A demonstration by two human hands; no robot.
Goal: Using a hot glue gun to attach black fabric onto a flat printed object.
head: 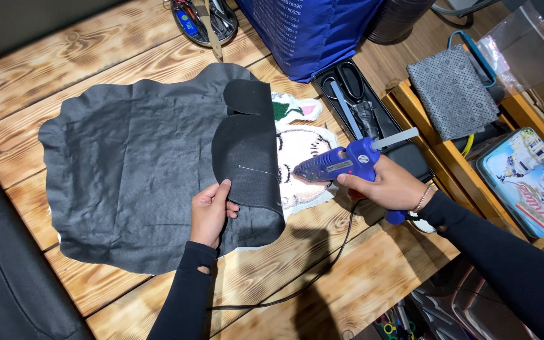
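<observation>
Head view: a wooden table point(347, 283) carries a large sheet of black fabric point(127, 170), spread wide to the left with its right edge folded back over a pale tufted piece point(306, 148), which peeks out on the right. The left hand point(212, 211) rests on the fold's near part, thumb on top and fingers seemingly tucked beneath, pinching the flap. The right hand point(388, 186) is closed round the handle of a blue glue gun point(341, 162), its nozzle pointing left, just beside the fold's edge; whether it touches is unclear.
</observation>
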